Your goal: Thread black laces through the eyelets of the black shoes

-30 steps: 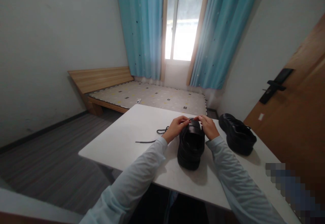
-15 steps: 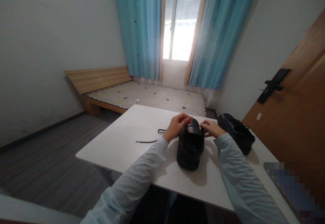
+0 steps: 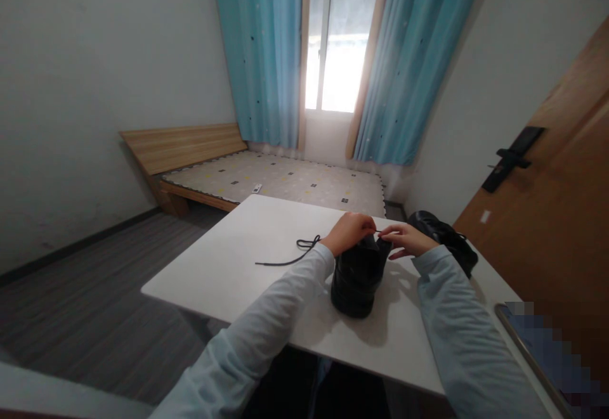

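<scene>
A black shoe [image 3: 358,279] stands on the white table [image 3: 228,235], its heel toward me. My left hand [image 3: 349,232] reaches over the shoe's upper from the left, closed, its fingertips pinching the dark shoelace. A short bit of that lace shows between my two hands. From the right, my right hand [image 3: 406,239] has its thumb and forefinger closed at the top edge of the shoe's right flap, the other fingers loosely spread. The loose end of the shoelace [image 3: 280,263] trails leftward on the table. My hands hide the shoe's front and eyelets.
A second black shoe [image 3: 450,241] lies at the table's right edge, partly behind my right forearm. Beyond the table is a bed [image 3: 285,175] with a small white object [image 3: 257,188] on it. A wooden door [image 3: 547,216] stands to the right.
My left hand has moved right across the shoe, carrying the lace tip to the right flap. My right hand has shifted slightly right, and its fingers have spread more. The shoe's opening is now more covered.
</scene>
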{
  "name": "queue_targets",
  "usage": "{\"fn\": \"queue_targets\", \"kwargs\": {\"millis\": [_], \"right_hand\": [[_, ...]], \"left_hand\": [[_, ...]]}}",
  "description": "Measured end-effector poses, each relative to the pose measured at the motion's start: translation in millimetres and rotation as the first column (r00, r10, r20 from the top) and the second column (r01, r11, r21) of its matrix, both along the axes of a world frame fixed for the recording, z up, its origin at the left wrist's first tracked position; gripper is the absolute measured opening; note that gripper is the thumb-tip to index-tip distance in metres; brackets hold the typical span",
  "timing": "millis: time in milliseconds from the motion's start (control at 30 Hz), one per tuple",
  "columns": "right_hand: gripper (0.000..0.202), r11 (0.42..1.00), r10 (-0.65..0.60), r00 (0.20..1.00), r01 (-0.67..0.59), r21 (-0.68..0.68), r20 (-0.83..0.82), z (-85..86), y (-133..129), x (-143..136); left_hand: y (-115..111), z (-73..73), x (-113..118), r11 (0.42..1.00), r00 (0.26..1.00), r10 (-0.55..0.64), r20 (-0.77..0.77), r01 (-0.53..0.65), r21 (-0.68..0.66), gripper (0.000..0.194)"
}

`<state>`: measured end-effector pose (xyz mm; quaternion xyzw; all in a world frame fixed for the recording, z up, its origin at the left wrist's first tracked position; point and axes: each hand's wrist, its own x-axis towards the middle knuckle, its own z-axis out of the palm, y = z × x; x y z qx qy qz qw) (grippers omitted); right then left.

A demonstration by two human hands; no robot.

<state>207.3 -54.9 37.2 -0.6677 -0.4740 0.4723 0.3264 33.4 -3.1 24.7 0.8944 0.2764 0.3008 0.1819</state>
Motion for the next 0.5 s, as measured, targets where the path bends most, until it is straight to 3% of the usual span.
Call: {"fn": "queue_targets", "kwargs": {"millis": [267, 500], "right_hand": [[0.014, 1.000, -0.003, 1.000, 0.003, -0.004, -0.009, -2.0, -0.3, 3.2], [0.013, 1.000, 0.001, 1.000, -0.001, -0.011, -0.012, 0.5, -1.5, 1.3]], "left_hand": [[-9.5, 2.5, 7.9, 0.983, 0.976, 0.081, -0.203, -0.044, 0.179, 0.021], [-10.5, 7.2, 8.1, 0.973, 0.960, 0.057, -0.273, 0.007, 0.229, 0.021]]}}
